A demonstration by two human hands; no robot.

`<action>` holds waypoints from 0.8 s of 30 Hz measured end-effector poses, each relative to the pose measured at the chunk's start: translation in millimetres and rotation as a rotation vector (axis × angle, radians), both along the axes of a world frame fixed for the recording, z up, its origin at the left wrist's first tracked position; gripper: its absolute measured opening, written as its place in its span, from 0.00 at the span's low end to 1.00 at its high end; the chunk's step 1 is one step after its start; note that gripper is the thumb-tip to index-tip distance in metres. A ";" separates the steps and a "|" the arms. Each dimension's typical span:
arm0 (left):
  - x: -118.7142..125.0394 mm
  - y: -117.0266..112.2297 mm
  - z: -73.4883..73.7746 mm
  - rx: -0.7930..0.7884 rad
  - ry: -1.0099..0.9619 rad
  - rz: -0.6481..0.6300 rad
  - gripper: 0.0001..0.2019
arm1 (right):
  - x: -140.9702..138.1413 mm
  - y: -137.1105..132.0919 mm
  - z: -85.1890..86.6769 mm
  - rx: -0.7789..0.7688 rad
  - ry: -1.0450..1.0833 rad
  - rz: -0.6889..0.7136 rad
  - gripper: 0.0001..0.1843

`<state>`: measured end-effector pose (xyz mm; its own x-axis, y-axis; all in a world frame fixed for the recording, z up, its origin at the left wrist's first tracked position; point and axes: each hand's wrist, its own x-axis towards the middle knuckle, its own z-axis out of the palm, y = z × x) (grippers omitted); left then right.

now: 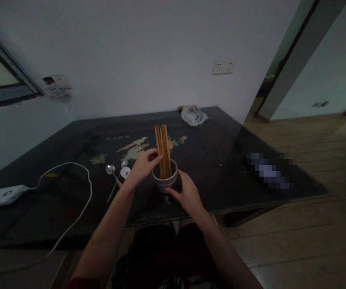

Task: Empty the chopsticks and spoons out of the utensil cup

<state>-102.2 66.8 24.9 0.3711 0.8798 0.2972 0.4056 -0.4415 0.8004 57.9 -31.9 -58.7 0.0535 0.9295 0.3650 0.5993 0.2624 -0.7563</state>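
Note:
A bundle of wooden chopsticks (164,150) stands upright in a small grey cup (163,184) near the table's front edge. My left hand (144,165) is closed around the chopsticks from the left, thumb and fingers against them above the rim. On the cup's right side, my right hand (188,192) grips the wall, thumb at the front and fingers behind. Just left of my left hand lie a metal spoon (110,169) and a white spoon (125,172), with another small round spoon bowl (124,163) beside them. The forearm partly hides their handles.
A dark glossy table (215,180) with a bird-and-flower picture carries everything. At its far edge lies a crumpled clear plastic bag (193,115). A white power strip (4,196) with a looping cable is at left; a blurred-out object (267,171) lies at right.

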 end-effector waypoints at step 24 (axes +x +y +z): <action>3.6 -8.7 8.7 0.108 0.012 0.133 0.09 | 35.2 -4.1 30.0 -0.050 0.125 0.052 0.34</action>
<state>-98.6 58.0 33.6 0.2576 0.8846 0.3888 0.4756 -0.4663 0.7459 93.1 -36.0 -28.7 0.0470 0.9491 0.3115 0.4864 0.2506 -0.8370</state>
